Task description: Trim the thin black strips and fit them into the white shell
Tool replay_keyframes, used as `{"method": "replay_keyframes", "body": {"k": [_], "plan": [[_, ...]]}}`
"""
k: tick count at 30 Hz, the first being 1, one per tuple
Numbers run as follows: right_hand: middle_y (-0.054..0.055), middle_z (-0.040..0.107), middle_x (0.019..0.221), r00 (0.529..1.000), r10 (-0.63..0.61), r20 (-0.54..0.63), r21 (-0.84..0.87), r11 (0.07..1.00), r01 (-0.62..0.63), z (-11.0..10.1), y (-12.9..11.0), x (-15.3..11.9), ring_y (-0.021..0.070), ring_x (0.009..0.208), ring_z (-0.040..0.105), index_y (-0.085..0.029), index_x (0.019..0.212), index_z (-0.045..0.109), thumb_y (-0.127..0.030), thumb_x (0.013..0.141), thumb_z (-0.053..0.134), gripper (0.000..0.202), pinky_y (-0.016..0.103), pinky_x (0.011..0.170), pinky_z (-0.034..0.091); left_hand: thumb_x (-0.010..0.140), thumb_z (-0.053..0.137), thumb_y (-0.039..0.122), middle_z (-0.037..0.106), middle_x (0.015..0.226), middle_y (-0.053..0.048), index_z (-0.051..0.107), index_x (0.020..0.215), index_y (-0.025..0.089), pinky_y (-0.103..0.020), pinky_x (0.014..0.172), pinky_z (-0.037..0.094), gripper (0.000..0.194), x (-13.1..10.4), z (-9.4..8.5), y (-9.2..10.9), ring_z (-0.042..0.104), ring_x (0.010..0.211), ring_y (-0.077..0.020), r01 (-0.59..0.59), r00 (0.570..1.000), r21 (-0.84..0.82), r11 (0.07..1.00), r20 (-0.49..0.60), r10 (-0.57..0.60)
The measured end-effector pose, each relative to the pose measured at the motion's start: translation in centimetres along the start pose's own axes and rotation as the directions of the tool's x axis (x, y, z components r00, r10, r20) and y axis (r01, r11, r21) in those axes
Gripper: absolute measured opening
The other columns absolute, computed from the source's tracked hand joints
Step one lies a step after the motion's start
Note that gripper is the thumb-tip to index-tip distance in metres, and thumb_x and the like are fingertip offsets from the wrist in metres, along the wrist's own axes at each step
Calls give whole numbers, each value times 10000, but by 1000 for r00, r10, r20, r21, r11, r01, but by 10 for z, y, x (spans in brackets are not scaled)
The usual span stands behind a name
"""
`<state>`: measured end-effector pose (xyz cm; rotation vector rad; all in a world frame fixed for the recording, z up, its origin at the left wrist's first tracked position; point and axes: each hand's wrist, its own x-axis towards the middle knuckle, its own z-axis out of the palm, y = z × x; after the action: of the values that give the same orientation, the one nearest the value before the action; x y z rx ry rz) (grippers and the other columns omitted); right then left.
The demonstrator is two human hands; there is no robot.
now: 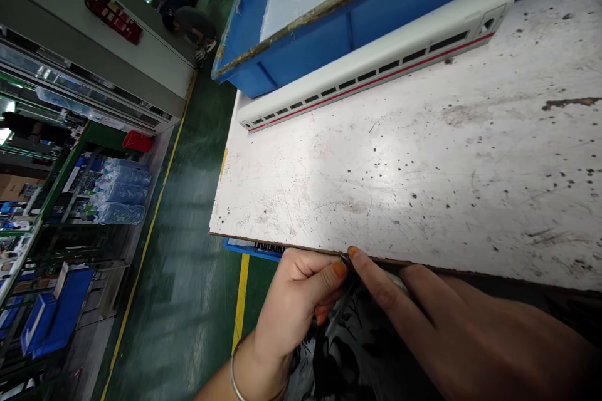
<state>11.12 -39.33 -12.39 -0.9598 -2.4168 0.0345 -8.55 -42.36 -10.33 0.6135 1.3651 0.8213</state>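
Note:
At the near edge of the white worktable (329, 194), my left hand (298, 301) is closed, thumb pressed against curled fingers. A tiny dark bit shows at its thumb tip, too small to name. My right hand (442, 319) meets it there, index fingertip on the same spot and the other fingers bent; its thumb is hidden. Below the fingertips is a thin greyish strip, partly covered, against patterned dark clothing (362, 351). Farther back on the table lies a white model train car shell (380, 62) with dark windows and a red stripe, apart from both hands.
A blue crate (305, 50) holding white sheets stands behind the train shell. Another blue container (254, 249) shows under the table edge. Across the green floor (188, 219) are shelving, wrapped bottles (122, 194), a red fire extinguisher (113, 12) and a crouching person (192, 25).

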Motion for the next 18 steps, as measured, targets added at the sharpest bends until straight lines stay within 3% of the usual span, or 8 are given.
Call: {"method": "replay_keyframes", "body": {"k": [6, 18], "plan": [[-32, 558, 716, 1000, 18, 14, -39, 999, -17, -1, -5, 1, 121, 503, 498, -111, 1473, 536, -291, 909, 581, 594, 302, 462, 292, 932, 680, 458, 343, 467, 54, 402, 521, 186, -251, 422, 147, 566, 0, 0, 0, 271, 414, -49, -6, 1000, 21, 1000, 4, 5], [-39, 580, 753, 1000, -16, 13, 12, 1000, 15, 0, 2, -3, 111, 515, 506, -154, 1479, 550, -463, 879, 640, 681, 292, 425, 320, 933, 677, 450, 340, 457, 55, 400, 514, 186, -251, 421, 149, 567, 0, 0, 1, 267, 414, -47, -7, 1000, 32, 999, -2, 7]]}}
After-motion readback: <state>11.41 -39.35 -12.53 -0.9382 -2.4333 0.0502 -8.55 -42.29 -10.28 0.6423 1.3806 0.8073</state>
